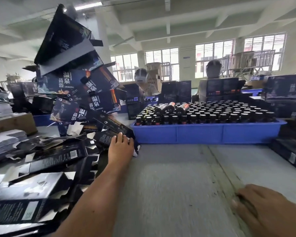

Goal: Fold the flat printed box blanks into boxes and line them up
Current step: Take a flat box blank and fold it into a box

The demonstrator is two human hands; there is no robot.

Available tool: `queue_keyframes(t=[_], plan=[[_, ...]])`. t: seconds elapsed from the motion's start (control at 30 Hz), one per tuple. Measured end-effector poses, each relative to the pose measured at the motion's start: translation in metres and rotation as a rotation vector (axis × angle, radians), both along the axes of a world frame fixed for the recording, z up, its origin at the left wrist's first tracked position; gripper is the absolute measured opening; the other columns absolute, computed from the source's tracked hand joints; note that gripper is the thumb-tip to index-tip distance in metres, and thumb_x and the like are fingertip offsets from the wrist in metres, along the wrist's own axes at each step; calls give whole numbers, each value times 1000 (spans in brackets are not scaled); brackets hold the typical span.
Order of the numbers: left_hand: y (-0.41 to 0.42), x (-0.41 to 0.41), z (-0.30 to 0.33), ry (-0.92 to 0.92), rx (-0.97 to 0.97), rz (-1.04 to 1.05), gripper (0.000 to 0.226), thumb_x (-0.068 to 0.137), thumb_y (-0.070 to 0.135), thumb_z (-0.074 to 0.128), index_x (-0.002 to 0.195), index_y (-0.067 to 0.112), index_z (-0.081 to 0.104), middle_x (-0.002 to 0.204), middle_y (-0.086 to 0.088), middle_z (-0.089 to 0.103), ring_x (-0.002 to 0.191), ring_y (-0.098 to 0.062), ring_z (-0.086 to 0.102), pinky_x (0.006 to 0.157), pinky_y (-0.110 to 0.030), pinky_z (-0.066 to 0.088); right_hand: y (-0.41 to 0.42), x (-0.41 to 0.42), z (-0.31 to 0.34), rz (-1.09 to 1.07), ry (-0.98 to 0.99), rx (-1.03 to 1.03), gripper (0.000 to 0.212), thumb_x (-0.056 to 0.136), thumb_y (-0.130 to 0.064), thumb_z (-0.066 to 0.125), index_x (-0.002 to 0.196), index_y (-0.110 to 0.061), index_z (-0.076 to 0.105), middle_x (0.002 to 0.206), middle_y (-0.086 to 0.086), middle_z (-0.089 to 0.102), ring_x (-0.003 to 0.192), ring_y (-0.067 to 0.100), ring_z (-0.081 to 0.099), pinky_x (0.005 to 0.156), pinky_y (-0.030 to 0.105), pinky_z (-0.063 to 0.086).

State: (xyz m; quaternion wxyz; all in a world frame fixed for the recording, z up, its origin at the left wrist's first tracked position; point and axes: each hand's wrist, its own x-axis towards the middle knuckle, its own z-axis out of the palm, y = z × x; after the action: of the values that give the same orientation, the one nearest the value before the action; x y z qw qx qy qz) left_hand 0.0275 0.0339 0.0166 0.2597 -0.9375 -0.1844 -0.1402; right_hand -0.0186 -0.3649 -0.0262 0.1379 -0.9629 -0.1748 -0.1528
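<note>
The gray table (169, 177) fills most of the view. Behind its bare middle sits a blue tray (203, 132) full of dark bottles (212, 112). Left of the tray stands a tall, leaning stack of folded boxes (79, 82). It looks wobbly and could tip. In front of the stack, left of the tray, lies a messy pile of flat blanks (46, 159).

The left hand (120, 147) reaches out, fingers straight, and rests on a box (109, 132) at the foot of the stack, just beside the tray. The right hand (266, 212) lies far in front of the tray, fingers loosely bent, holding nothing I can see.

The blanks look thin, light, shiny and slippery. They bend easily, so take one by its long edges, near the fold lines.
</note>
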Motion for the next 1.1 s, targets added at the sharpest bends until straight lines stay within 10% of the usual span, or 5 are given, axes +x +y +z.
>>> queue_keyframes(t=[0.37, 0.67, 0.83, 0.97, 1.1], plan=[[-80, -112, 10, -303, -19, -648, 71, 65, 8, 83, 133, 13, 63, 137, -9, 62, 127, -32, 58, 105, -45, 46, 2, -30, 25, -29, 70, -14, 39, 98, -62, 34, 123, -42, 56, 132, -24, 53, 122, 5, 49, 100, 31, 42], [-137, -230, 46, -554, -432, -926, 62, 68, 18, 78, 124, 23, 54, 140, 10, 58, 134, -14, 50, 105, -30, 36, 8, -66, 39, 26, 55, 147, 26, 102, -36, 47, 118, -25, 64, 123, -4, 64, 105, 15, 59, 89, 28, 45], [-144, -257, 46, -611, -353, -912, 46, 81, 26, 66, 125, 22, 52, 141, 7, 58, 132, -19, 53, 100, -37, 42, 20, -118, 68, 123, 342, 656, 13, 96, -38, 64, 101, -28, 70, 99, -9, 74, 88, 5, 69, 75, 20, 53], [-154, -261, 36, -651, -294, -828, 58, 70, 19, 73, 124, 22, 53, 135, 3, 61, 123, -24, 57, 93, -39, 42, 34, -165, 100, 310, 900, 1146, 14, 91, -26, 70, 96, -17, 79, 103, 6, 78, 96, 26, 75, 84, 44, 59], [-158, -262, 24, -629, -188, -811, 63, 63, 22, 79, 120, 19, 54, 136, -3, 61, 114, -28, 58, 86, -42, 41, 48, -178, 106, 294, 957, 1300, 21, 96, -9, 56, 104, -9, 75, 104, 16, 76, 91, 33, 76, 83, 45, 59]])
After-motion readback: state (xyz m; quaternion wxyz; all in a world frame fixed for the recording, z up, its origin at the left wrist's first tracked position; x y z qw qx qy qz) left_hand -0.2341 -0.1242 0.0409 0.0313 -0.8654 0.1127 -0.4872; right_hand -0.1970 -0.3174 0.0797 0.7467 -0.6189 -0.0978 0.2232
